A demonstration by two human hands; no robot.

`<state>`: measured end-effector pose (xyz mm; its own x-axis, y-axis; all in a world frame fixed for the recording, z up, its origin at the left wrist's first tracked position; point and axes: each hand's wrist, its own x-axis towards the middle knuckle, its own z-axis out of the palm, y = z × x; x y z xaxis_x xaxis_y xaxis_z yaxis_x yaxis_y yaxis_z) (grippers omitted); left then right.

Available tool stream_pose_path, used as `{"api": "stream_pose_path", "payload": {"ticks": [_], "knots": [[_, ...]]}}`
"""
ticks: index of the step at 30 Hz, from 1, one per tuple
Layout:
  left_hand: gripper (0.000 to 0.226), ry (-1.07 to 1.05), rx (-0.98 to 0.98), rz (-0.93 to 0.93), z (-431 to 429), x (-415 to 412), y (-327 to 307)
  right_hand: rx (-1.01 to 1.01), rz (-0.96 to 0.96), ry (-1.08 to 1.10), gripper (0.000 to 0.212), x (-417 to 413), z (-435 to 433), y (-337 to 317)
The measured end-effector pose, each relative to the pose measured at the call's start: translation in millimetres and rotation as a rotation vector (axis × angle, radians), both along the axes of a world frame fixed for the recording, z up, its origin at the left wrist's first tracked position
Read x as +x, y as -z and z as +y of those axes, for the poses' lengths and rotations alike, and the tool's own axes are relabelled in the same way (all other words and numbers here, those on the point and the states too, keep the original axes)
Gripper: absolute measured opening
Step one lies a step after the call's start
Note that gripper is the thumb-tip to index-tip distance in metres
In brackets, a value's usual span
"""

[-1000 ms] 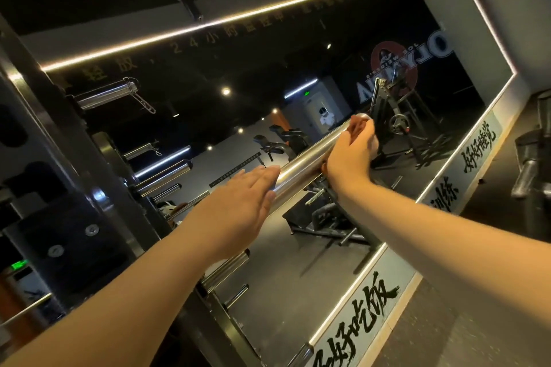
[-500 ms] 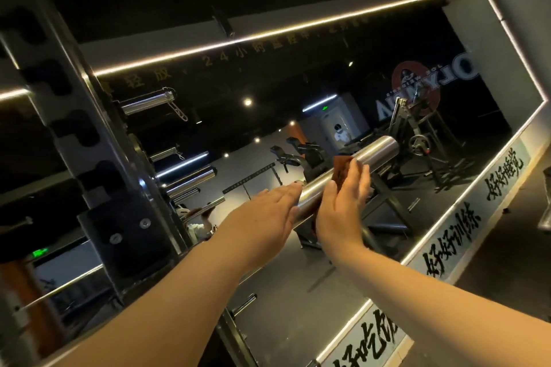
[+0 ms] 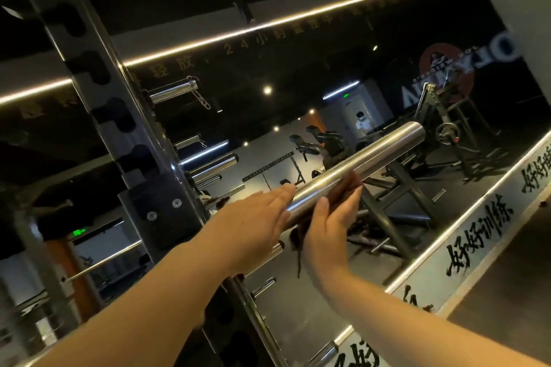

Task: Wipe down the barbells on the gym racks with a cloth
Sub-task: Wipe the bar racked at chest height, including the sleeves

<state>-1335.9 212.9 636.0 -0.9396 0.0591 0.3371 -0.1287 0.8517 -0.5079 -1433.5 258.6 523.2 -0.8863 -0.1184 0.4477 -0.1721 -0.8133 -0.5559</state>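
Chrome round barbell sleeve (image 3: 372, 155) | axis runs up and away from the grip | right hand (image 3: 331, 229), nearer free end, presses dark brown cloth (image 3: 346, 188) beneath it, fingers seemingly straight (blurred) | left hand (image 3: 253, 217) flat, touching it just behind.

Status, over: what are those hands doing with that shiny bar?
Left hand flat against barbell sleeve. Right hand presses brown cloth against it. Nothing in the way.
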Motion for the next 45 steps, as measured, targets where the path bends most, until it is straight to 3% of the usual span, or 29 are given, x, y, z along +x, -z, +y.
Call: {"api": "stream_pose_path", "payload": {"ticks": [4, 10, 13, 18, 25, 27, 30, 32, 37, 40, 45], "knots": [[0.055, 0.015, 0.081, -0.006, 2.7, -5.2, -4.9, 0.015, 0.086, 0.050, 0.072, 42.7, -25.7, 5.0], [0.057, -0.020, 0.092, -0.082, -1.2, -0.6, -7.6, -0.086, -0.020, 0.116, 0.067, 20.7, -25.0, -4.3], [0.055, -0.037, 0.177, -0.151, -4.9, 9.1, -16.5, -0.074, 0.020, 0.127, 0.066, 41.9, -34.5, -4.4], [0.053, -0.071, 0.280, -0.104, -19.5, 19.2, -14.5, 0.100, 0.276, 0.298, 0.066, 54.9, -39.0, 17.6], [0.053, -0.087, 0.386, -0.056, -19.2, 27.2, -11.6, 0.338, 0.287, 0.557, 0.059, 4.8, -25.1, 3.2], [0.051, -0.093, 0.423, -0.050, -21.6, 34.8, -11.0, 0.362, 0.441, 0.604, 0.058, 20.2, -33.0, 9.1], [0.033, -0.096, 0.506, 0.015, -25.4, 42.8, -9.1, 0.407, 0.884, 0.743, 0.058, 22.9, -34.7, 27.1], [0.032, -0.101, 0.501, 0.033, -24.8, 45.9, -7.5, 0.443, 1.026, 0.861, 0.056, -1.5, -26.5, 30.1], [0.048, -0.144, 0.386, 0.094, -17.0, 54.1, -1.5, 0.387, 0.594, 0.775, 0.057, -17.4, -23.3, 27.0], [0.049, -0.143, 0.381, 0.150, -17.3, 51.5, -1.8, 0.367, 0.797, 0.745, 0.056, 7.3, -34.4, 30.2], [0.043, -0.144, 0.340, 0.225, -10.2, 56.5, 1.4, 0.513, 1.246, 0.925, 0.062, -10.4, -22.9, 42.1]]}}
